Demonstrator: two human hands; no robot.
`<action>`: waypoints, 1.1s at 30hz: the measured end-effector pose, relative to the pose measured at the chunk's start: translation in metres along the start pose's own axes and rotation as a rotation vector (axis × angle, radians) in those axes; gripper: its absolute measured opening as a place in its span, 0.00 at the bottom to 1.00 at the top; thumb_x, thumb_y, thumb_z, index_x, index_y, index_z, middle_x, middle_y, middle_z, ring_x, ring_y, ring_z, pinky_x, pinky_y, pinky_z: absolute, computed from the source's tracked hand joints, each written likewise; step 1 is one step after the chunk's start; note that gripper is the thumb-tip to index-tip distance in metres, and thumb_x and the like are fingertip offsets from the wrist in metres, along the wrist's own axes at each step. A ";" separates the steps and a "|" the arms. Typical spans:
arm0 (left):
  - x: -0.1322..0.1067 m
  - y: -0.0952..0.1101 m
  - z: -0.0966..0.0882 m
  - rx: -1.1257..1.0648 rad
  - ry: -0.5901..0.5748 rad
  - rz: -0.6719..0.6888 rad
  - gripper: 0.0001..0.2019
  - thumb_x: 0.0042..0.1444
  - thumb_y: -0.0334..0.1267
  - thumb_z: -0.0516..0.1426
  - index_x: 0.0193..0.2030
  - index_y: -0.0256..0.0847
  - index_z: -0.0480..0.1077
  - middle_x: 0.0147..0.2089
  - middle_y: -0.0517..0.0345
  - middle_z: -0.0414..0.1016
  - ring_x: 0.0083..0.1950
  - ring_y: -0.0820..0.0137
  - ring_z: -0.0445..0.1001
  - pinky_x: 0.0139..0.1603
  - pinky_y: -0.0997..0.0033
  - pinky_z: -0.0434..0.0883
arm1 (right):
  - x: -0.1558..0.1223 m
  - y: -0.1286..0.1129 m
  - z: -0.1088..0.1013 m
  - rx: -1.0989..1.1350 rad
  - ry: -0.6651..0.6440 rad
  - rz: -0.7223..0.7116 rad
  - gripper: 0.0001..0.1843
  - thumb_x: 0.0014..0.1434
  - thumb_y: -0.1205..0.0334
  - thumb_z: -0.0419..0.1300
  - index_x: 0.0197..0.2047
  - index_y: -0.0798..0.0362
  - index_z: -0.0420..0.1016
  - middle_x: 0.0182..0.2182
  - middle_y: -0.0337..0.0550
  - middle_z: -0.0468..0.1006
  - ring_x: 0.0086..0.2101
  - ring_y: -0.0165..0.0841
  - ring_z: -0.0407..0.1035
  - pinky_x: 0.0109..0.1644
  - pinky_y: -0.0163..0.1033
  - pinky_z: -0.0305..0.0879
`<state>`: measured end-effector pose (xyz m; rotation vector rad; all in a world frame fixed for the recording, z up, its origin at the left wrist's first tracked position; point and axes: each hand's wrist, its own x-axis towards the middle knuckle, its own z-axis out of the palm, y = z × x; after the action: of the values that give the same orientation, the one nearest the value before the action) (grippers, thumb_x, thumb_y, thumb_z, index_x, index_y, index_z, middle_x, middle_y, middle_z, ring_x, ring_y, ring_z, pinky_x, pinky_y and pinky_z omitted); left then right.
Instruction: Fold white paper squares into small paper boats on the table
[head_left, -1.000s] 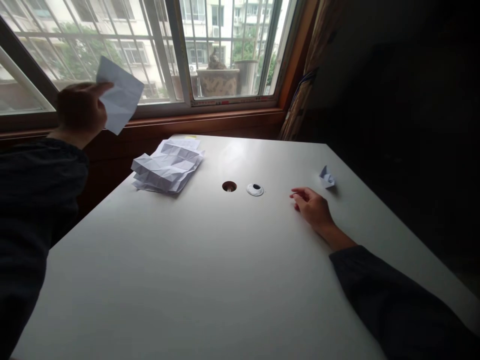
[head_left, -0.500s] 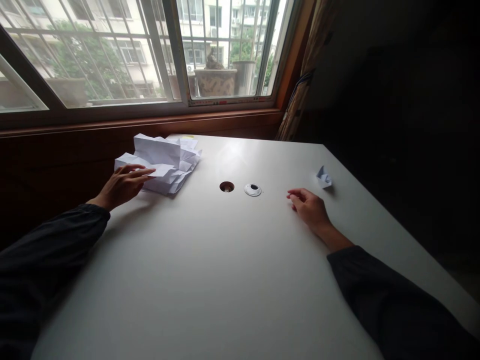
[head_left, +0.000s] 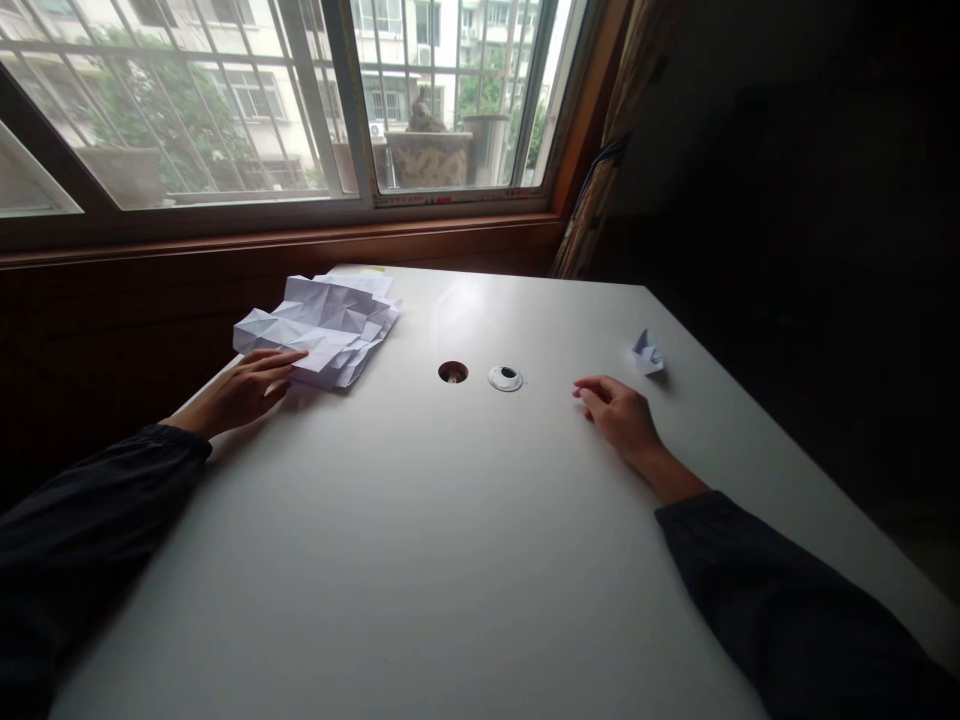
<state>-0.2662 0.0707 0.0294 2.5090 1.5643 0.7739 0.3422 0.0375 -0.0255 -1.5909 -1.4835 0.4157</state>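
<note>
Creased paper stack (head_left: 337, 315) — far left on surface (head_left: 420, 520), ahead and rightward of the nearer left hand (head_left: 244, 392), outstretched onto its edge — right hand (head_left: 621, 414) well apart, loosely curled, grip unclear.

Head camera overlooks table (head_left: 405, 540) and window (head_left: 352, 110), right unclear.

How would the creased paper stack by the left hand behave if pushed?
The paper stack would probably slide apart, as its layers' edges lie unaligned. It looks light, being thin paper, and likely flexes along its visible creases.
</note>
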 end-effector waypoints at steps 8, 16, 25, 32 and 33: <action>-0.005 -0.012 -0.001 0.003 -0.026 0.138 0.17 0.57 0.43 0.60 0.53 0.49 0.78 0.65 0.62 0.74 0.66 0.57 0.71 0.72 0.49 0.64 | 0.000 0.001 0.000 0.003 -0.014 0.010 0.14 0.59 0.55 0.60 0.45 0.51 0.82 0.38 0.45 0.85 0.28 0.33 0.75 0.35 0.40 0.73; -0.005 -0.005 0.002 0.034 -0.068 0.170 0.16 0.62 0.46 0.58 0.53 0.48 0.79 0.65 0.59 0.74 0.69 0.59 0.68 0.71 0.53 0.62 | -0.003 -0.009 -0.002 -0.059 0.053 -0.060 0.14 0.62 0.56 0.58 0.46 0.51 0.80 0.38 0.44 0.84 0.27 0.33 0.74 0.37 0.41 0.73; -0.014 0.010 0.008 0.120 0.177 0.102 0.16 0.67 0.47 0.55 0.35 0.44 0.80 0.55 0.63 0.81 0.55 0.66 0.72 0.66 0.57 0.64 | 0.021 0.021 -0.048 -0.563 0.531 -0.067 0.25 0.61 0.60 0.57 0.61 0.54 0.70 0.37 0.48 0.78 0.40 0.43 0.71 0.46 0.46 0.66; 0.001 0.102 0.045 -0.096 0.068 0.275 0.09 0.64 0.42 0.59 0.42 0.45 0.80 0.44 0.56 0.84 0.50 0.62 0.76 0.57 0.61 0.71 | 0.035 0.052 -0.056 -0.595 0.292 0.083 0.17 0.61 0.56 0.60 0.51 0.53 0.78 0.32 0.47 0.80 0.33 0.39 0.70 0.40 0.43 0.64; 0.004 0.118 0.053 -0.146 0.023 0.303 0.09 0.64 0.41 0.59 0.45 0.45 0.80 0.44 0.54 0.83 0.50 0.62 0.77 0.55 0.62 0.72 | 0.035 0.052 -0.055 -0.581 0.279 0.065 0.14 0.62 0.57 0.58 0.46 0.53 0.79 0.33 0.48 0.80 0.33 0.39 0.70 0.40 0.43 0.64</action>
<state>-0.1441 0.0283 0.0241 2.6673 1.0989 0.9162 0.4233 0.0551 -0.0245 -2.0505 -1.4059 -0.2248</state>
